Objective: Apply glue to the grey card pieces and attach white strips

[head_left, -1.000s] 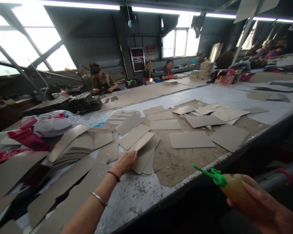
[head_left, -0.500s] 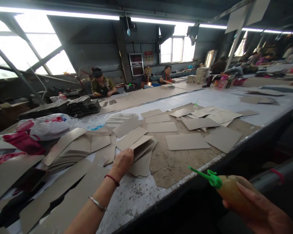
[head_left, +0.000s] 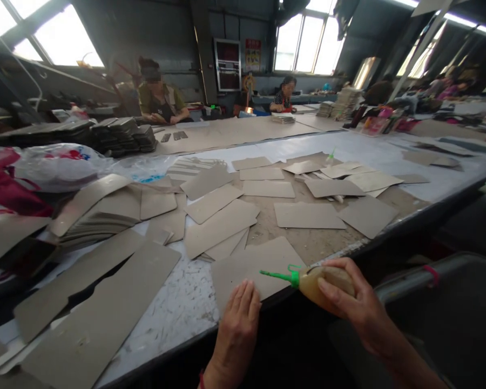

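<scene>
Head view: the right hand (head_left: 344,289) grips an amber plastic bottle (head_left: 310,284), green nozzle (head_left: 276,275) over a grey rectangular cardboard sheet (head_left: 255,260) at the white desk (head_left: 190,308) edge. The left hand (head_left: 237,327) lies open on the sheet; slack pressure might let it slip off.

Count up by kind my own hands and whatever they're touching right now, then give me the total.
Bare hands, the left hand and the right hand: 2
Amber squeeze bottle with a long green nozzle, in the right hand: 1
Flat grey card-like panel, under the left hand: 1
Total: 4
</scene>
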A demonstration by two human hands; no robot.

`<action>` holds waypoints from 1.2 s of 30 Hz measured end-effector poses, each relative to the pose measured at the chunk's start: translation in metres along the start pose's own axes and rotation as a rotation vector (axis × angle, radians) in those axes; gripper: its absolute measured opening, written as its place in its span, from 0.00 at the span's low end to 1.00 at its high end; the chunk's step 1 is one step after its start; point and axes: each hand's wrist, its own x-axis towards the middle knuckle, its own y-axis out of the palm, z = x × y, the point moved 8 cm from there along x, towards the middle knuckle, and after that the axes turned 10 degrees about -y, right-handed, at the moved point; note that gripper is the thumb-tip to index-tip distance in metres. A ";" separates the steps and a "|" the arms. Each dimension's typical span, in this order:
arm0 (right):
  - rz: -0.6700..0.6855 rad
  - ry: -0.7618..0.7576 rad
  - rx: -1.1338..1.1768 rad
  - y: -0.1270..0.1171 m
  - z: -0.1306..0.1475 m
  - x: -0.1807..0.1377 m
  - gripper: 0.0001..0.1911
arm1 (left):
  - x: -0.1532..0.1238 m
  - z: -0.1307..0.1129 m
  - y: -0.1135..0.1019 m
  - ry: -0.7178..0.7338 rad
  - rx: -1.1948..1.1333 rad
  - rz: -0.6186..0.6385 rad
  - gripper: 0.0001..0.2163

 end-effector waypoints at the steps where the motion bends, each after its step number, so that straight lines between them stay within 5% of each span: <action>1: 0.028 -0.055 -0.059 0.009 0.006 0.001 0.18 | -0.002 0.004 -0.005 -0.008 -0.015 0.003 0.12; 6: 0.207 -0.269 -0.253 0.054 0.024 0.004 0.14 | -0.018 0.017 -0.027 -0.065 -0.083 0.015 0.16; 15: 0.363 -0.405 -0.421 0.099 0.029 0.008 0.12 | -0.032 0.023 -0.021 -0.157 -0.183 -0.023 0.16; 24: 0.446 -0.409 -0.492 0.103 0.037 0.003 0.10 | -0.032 0.024 -0.023 -0.177 -0.221 -0.046 0.15; 36: 0.389 -0.545 -0.555 0.108 0.047 0.005 0.10 | -0.033 0.024 -0.021 -0.187 -0.229 -0.030 0.16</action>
